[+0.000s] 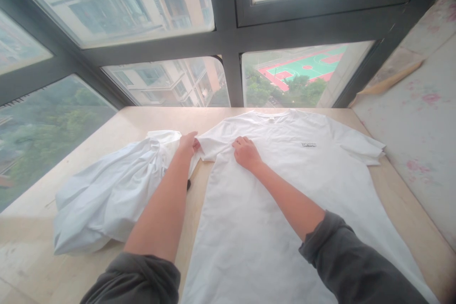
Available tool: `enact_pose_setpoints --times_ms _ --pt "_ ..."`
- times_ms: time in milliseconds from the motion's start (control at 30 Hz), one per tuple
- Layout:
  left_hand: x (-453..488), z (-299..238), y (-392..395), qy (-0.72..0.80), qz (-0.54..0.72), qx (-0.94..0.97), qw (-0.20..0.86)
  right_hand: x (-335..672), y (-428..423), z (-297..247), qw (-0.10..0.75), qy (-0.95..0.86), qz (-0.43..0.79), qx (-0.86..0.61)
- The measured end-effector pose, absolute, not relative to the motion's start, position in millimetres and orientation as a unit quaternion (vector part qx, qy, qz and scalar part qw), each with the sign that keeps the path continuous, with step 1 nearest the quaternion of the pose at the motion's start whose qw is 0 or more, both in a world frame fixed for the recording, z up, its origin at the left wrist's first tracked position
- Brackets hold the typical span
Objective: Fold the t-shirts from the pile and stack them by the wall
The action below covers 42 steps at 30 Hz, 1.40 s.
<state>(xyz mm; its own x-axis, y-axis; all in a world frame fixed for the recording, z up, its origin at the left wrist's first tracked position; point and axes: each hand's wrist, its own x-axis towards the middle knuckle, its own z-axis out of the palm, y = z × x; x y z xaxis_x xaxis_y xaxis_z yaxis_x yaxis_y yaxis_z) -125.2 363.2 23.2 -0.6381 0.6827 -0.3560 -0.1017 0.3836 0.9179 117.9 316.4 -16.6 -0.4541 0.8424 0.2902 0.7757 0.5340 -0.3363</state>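
A white T-shirt (285,199) lies spread on the window ledge, its collar toward the window and a small dark print on the chest. My left hand (188,142) pinches the edge of the sleeve on the left side. On the shirt near that sleeve's armpit rests my right hand (246,152), its fingers curled and pressed together on the fabric. Wrinkles run through the cloth between the two hands. The opposite sleeve lies out to the right with a fold in it.
A bunched white cloth heap (107,194) sits left of the shirt, beside my left forearm. A small black thing (188,184) shows at its edge. Dark-framed windows (228,33) border the ledge (32,256) ahead and left. The floral-papered wall (420,118) stands at right, its paper peeling.
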Motion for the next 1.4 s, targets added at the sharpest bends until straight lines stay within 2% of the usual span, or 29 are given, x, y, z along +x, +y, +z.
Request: enact_pose_setpoints --times_ms 200,633,1100,1267,1400 --pt "-127 22 368 0.743 0.49 0.202 0.409 118 317 -16 0.213 -0.85 0.077 -0.476" --pt "-121 25 367 0.709 0.521 0.276 0.386 119 316 -15 0.212 -0.849 0.079 -0.477" --pt "-133 45 350 0.677 0.45 0.346 0.469 118 316 -18 0.228 -0.846 0.078 -0.476" --pt "-135 40 354 0.704 0.437 0.372 0.419 120 317 -15 0.218 -0.842 0.089 -0.486" --pt "-139 42 359 0.722 0.403 0.392 0.404 114 317 0 0.171 -0.837 0.086 -0.513"
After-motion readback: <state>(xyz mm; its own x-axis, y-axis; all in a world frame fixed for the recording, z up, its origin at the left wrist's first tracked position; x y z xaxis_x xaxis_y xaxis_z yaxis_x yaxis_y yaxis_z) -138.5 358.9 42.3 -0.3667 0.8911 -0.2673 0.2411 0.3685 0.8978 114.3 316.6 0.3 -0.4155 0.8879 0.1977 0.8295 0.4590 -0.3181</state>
